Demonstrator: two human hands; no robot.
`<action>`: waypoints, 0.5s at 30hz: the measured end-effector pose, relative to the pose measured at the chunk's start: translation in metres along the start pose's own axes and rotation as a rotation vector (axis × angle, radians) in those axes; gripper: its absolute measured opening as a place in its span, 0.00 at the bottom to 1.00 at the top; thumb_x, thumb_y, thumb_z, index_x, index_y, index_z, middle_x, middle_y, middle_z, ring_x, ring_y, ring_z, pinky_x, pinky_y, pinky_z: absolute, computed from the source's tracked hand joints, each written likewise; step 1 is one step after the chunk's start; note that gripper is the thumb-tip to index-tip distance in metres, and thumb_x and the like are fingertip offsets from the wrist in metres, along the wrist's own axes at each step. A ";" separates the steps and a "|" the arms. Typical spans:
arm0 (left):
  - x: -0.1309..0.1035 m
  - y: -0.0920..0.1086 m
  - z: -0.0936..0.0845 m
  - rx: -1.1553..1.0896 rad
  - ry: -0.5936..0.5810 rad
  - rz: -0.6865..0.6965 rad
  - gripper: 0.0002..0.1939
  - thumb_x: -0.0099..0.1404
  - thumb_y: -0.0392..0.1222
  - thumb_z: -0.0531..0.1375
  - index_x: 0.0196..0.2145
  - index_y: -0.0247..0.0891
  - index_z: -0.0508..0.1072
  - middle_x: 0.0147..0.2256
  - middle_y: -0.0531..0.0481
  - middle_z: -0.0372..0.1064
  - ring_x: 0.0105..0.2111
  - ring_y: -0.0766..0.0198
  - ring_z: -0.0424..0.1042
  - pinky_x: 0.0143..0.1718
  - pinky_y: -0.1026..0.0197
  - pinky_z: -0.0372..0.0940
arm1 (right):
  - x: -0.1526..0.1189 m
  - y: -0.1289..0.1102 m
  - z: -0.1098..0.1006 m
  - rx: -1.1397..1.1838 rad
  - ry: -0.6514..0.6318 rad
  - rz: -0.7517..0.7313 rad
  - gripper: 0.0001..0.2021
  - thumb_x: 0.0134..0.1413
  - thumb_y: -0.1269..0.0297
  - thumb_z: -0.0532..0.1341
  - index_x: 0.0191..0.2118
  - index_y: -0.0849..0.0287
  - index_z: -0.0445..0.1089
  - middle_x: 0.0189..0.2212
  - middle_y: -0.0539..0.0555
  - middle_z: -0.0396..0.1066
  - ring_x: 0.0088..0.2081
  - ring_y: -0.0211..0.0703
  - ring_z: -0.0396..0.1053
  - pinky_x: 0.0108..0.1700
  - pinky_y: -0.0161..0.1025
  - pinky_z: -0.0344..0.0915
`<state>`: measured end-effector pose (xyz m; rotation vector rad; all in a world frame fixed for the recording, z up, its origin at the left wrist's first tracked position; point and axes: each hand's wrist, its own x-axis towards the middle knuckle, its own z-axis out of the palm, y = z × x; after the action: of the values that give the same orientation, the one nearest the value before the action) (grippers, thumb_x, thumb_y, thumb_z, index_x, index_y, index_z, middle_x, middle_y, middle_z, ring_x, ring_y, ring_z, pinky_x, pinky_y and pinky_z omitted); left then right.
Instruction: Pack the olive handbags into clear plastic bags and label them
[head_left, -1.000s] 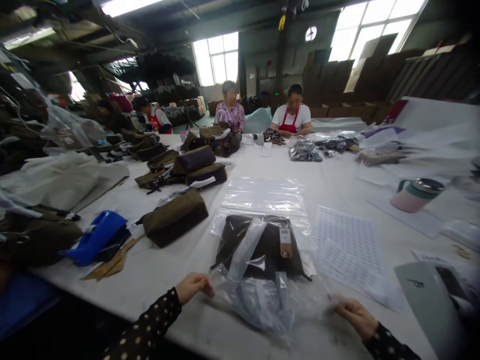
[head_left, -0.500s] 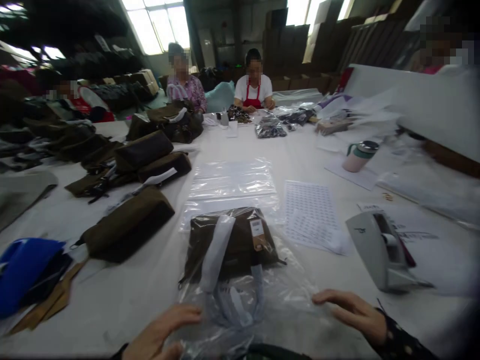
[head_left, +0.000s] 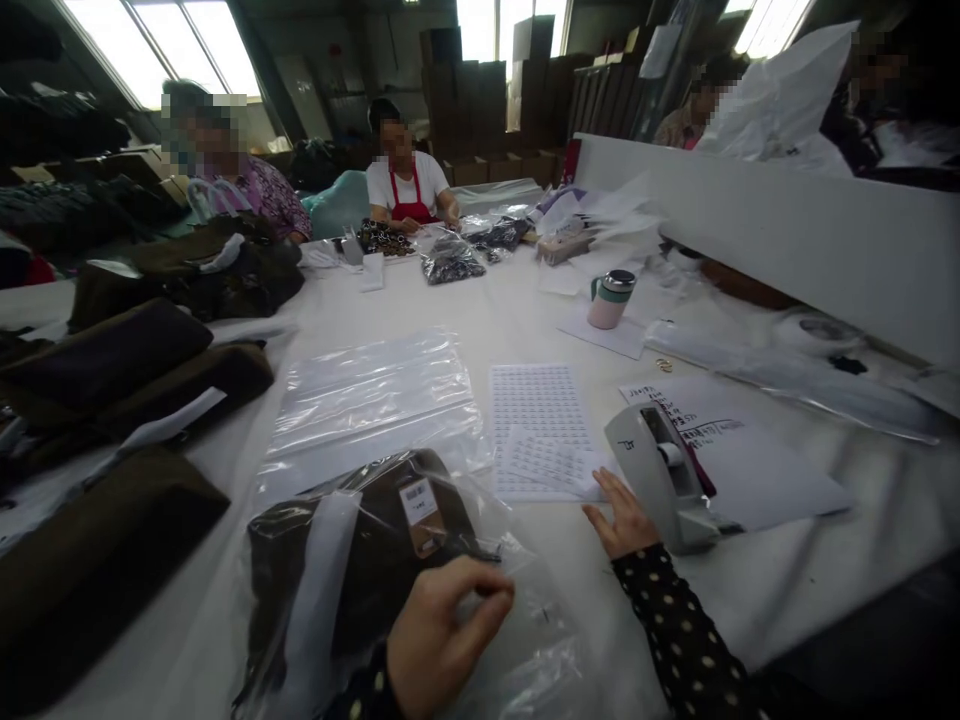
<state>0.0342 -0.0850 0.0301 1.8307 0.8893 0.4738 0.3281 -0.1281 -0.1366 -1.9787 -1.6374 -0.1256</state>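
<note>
A dark olive fabric bag [head_left: 360, 580] lies inside a clear plastic bag [head_left: 525, 630] in front of me. Through the plastic show a white strip [head_left: 319, 590] and a brown tag with a barcode label [head_left: 421, 515]. My left hand [head_left: 450, 625] is over the lower part of the plastic, thumb and forefinger curled together in a pinch; whatever is between them is too small to make out. At the lower corner of the printed label sheets [head_left: 536, 430], my right hand [head_left: 621, 515] has its fingers spread, the fingertips at the paper's edge. Right beside it stands a grey tape dispenser [head_left: 660, 480].
Flat clear plastic bags [head_left: 375, 400] lie behind the packed bag. Olive bags [head_left: 112, 540] are piled at left. Farther right are a pink and green mug [head_left: 611, 300], a handwritten sheet [head_left: 757, 470] and a white partition [head_left: 787, 240]. A co-worker [head_left: 409, 180] sits across the table.
The view has turned to the right. My right hand has gone forward to the label sheets by the tape dispenser. The left has moved right over the plastic, its fingers now pinched.
</note>
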 end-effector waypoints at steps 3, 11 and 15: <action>0.088 -0.015 0.003 -0.112 0.041 -0.086 0.14 0.61 0.47 0.54 0.38 0.35 0.71 0.34 0.46 0.73 0.34 0.62 0.71 0.35 0.64 0.65 | -0.009 0.006 0.023 -0.080 0.002 -0.019 0.23 0.56 0.55 0.50 0.52 0.64 0.61 0.52 0.63 0.62 0.53 0.54 0.60 0.53 0.54 0.58; 0.243 -0.091 0.020 0.408 0.000 -0.353 0.31 0.43 0.47 0.67 0.43 0.30 0.68 0.43 0.37 0.68 0.44 0.49 0.67 0.46 0.54 0.60 | -0.012 0.043 0.035 -0.054 -0.070 -0.267 0.19 0.52 0.59 0.55 0.50 0.59 0.64 0.48 0.57 0.67 0.52 0.50 0.62 0.53 0.50 0.59; 0.241 -0.109 0.033 0.484 -0.124 -0.399 0.24 0.42 0.45 0.66 0.39 0.35 0.71 0.35 0.45 0.71 0.38 0.55 0.70 0.41 0.59 0.63 | 0.001 0.047 0.032 -0.043 -0.080 -0.320 0.19 0.51 0.60 0.56 0.49 0.60 0.65 0.46 0.55 0.69 0.50 0.49 0.64 0.51 0.48 0.61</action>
<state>0.1745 0.1010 -0.0999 2.0088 1.3270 -0.1192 0.3635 -0.1162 -0.1801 -1.7571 -2.0100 -0.2058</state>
